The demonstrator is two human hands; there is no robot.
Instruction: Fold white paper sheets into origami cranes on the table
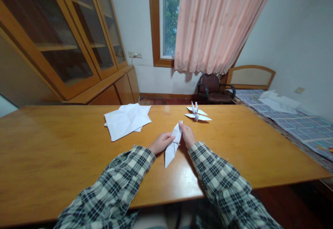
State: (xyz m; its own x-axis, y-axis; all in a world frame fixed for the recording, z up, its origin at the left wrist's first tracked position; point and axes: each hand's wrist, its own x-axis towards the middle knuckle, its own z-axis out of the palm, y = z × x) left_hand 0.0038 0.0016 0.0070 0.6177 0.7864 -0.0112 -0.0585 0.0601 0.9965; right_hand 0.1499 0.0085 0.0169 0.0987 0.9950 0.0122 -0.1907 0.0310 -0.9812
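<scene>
Between my hands is a folded piece of white paper (pixel 172 151), long and narrow, tilted with its pointed end toward me. My left hand (pixel 162 142) is closed on its left edge near the middle, the thumb lying on top. At the far tip, my right hand (pixel 187 134) pinches the paper between thumb and fingers. The fingers beneath the paper are hidden. Just beyond my right hand stand two folded paper cranes (pixel 197 114), close together with wings spread. Off to the left lies a loose stack of creased white paper sheets (pixel 127 119).
The wooden table (pixel 65 159) spans the view, its front edge close to my body. A glass-fronted cabinet (pixel 78 41) stands at the left. Past the far edge are a brown armchair (pixel 214 88) and, to the right, a bed (pixel 291 125) with papers on it.
</scene>
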